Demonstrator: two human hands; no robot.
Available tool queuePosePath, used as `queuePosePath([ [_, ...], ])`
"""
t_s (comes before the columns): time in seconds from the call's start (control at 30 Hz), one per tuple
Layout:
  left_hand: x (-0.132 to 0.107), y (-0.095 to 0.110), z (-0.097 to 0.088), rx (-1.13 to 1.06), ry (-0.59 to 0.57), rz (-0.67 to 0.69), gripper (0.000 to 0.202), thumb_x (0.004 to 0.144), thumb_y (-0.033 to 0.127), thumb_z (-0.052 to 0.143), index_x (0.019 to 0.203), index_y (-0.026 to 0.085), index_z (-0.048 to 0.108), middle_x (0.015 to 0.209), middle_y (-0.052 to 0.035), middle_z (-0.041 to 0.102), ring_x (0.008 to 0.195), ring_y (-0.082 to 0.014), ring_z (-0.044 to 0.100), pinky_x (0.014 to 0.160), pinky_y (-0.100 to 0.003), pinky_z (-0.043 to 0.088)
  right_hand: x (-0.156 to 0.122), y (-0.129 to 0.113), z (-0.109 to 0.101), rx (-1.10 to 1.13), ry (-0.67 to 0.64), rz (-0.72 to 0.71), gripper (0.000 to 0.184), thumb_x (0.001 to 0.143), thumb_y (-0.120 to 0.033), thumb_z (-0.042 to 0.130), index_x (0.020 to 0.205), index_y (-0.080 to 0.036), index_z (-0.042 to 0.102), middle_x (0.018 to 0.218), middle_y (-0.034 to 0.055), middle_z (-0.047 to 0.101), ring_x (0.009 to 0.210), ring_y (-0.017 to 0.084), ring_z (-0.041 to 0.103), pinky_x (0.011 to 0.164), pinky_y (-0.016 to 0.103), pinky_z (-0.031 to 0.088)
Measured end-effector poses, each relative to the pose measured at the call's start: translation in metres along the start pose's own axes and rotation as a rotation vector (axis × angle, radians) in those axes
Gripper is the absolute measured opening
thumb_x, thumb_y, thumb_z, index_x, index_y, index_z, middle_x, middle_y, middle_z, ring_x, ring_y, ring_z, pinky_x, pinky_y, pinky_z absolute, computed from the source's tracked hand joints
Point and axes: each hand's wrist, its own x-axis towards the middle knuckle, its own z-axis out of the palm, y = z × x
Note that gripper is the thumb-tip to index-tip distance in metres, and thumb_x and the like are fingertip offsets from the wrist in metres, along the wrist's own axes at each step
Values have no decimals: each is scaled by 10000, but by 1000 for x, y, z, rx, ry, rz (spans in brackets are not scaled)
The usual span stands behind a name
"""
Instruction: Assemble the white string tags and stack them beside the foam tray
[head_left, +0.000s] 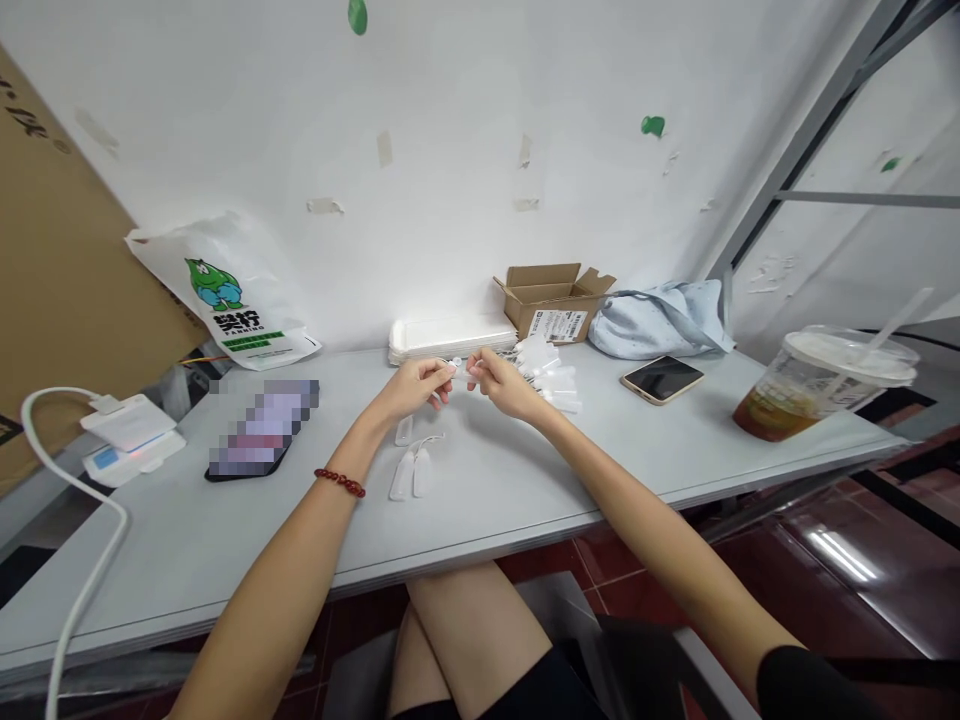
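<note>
My left hand and my right hand are close together above the middle of the table. Their fingertips pinch a small translucent plastic piece between them; its exact shape is too small to make out. Just below my left hand lies a pair of frosted white tags with a thin loop at the top. One more tag rests by my left wrist, partly covered. Beside and behind my right hand is a pile of similar white tags, their strings bunched towards the hand.
Behind the hands stand stacked white trays and an open cardboard box. To the right are a light blue cloth bag, a phone and a drink cup. Leftward are another phone, a white charger and a plastic bag.
</note>
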Motion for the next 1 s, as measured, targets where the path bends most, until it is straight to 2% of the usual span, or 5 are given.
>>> queuePosePath([
  [0.13,1,0,3,9,7,41,424,731,557,647,630,152,567,633,-14,538,542,-116,540,501,-250,449,0,1,0,26,-2,-8,72,877,-274,391,855,-218,430,673,-10,551,618,138,472,604,263,350],
  [0.43,0,3,11,15,85,-39,472,743,566,632,542,154,521,508,20,441,418,-77,423,426,-236,366,-4,-4,0,-14,1,-29,79,867,-272,394,854,-210,441,661,-6,545,678,150,523,606,262,359],
  [0.77,-3,4,-2,84,12,56,368,617,489,759,776,161,710,795,-42,641,725,-150,569,591,-261,493,-2,-2,-1,339,-83,243,142,833,-336,468,851,-211,403,659,-30,555,460,61,324,435,179,248],
  [0.9,-5,8,-3,21,42,13,395,559,449,806,819,161,730,843,-62,676,723,-157,582,585,-273,492,-3,-4,-1,352,-75,257,111,846,-307,450,846,-208,401,662,-28,558,447,51,303,426,171,240],
  [1.0,-5,10,-2,9,37,-41,428,624,529,748,801,139,727,839,-91,680,662,-145,576,532,-266,473,-2,-6,-2,294,-43,230,88,849,-286,437,846,-201,417,674,-16,567,460,57,318,425,172,250],
])
